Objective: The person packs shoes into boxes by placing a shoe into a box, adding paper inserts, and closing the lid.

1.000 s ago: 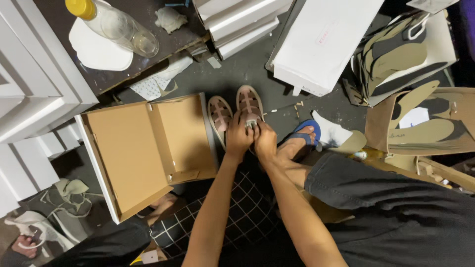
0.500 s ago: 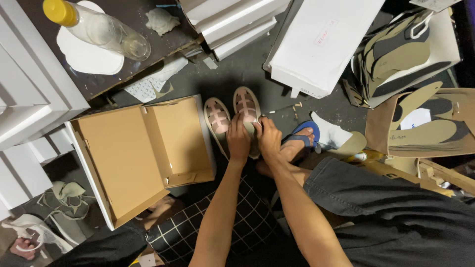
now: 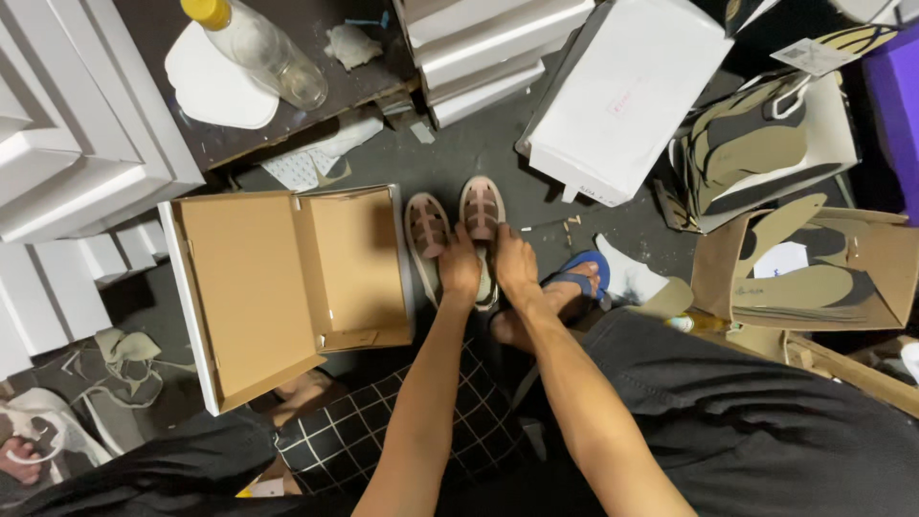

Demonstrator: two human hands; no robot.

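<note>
Both hands work the 2 pink strapped sandals [image 3: 458, 230] on the dark floor [image 3: 498, 163], which lie side by side, toes toward 12 o'clock. Left hand [image 3: 460, 273] has its fingers curled around the heel of the left sandal; right hand [image 3: 514, 268] has its fingers closed on the heel of the right sandal. Open cardboard box [image 3: 287, 282] lies just beside, at 9 o'clock. Judgement: keep the pair aligned, soles flat, and grip both heels evenly while squaring them together.
</note>
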